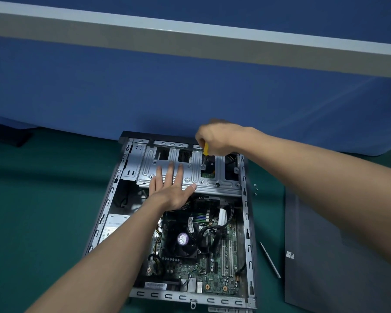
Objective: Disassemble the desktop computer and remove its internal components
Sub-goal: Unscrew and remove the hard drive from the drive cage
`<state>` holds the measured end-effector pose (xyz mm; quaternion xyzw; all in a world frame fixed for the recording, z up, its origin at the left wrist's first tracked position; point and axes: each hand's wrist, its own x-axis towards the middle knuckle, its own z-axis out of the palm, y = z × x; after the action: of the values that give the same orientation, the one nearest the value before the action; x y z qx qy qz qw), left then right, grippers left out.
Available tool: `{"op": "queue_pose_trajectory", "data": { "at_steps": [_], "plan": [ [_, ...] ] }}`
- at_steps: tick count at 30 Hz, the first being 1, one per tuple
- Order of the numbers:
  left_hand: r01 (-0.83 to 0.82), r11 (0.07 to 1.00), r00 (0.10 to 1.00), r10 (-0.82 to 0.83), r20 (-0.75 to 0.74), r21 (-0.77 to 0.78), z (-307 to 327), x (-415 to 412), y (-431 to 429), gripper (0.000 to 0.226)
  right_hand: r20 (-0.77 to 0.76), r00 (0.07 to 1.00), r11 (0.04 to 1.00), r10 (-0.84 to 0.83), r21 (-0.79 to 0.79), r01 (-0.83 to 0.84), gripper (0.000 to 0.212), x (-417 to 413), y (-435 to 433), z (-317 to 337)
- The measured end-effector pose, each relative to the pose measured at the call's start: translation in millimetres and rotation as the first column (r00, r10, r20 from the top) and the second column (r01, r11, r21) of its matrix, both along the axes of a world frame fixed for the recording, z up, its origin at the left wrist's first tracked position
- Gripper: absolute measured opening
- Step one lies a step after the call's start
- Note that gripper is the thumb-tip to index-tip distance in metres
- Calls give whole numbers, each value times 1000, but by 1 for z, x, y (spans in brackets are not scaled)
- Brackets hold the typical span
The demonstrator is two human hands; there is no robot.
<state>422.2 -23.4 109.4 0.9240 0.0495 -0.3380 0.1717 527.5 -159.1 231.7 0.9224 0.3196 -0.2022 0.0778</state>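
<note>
A dark pad [8, 134] lies at the far left of a green table [43, 211], in front of a blue partition [190, 98]. At centre the desktop computer [178, 297] lies on its side on the table with its cover off and its inside facing up. A grey power supply [113, 224] sits along its left wall, partly hidden by the person's forearm.

The left hand [171, 188] lies flat on the metal drive cage [212, 182] at the far end of the case, fingers straight and spread, nothing held. Nearer the camera, the round-labelled cooling fan [183, 239] sits on the green motherboard [215, 279], with black cables running over both.

The right hand [215, 137] is curled round a yellow-handled screwdriver [205, 151] — its shaft points down at the right part of the cage. Whether the tip sits in a screw cannot be told.

Just outside the case's right wall lie three small screws [255, 189], and nearer the camera a slim silver tool [270, 260]. At far right the dark side panel [325, 256] lies flat on the table — apart from the case.
</note>
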Motion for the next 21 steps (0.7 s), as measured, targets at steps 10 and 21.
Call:
{"op": "queue_pose_trajectory", "data": {
  "at_steps": [10, 21],
  "plan": [
    [3, 1000, 1000, -3, 5, 5, -2, 1, 0, 76, 163, 980, 994, -113, 11, 113, 28, -3, -4, -9],
    [2, 1000, 1000, -3, 15, 7, -6, 2, 1, 76, 81, 988, 990, -129, -37, 133, 46, 0, 0, -4]
  ]
}}
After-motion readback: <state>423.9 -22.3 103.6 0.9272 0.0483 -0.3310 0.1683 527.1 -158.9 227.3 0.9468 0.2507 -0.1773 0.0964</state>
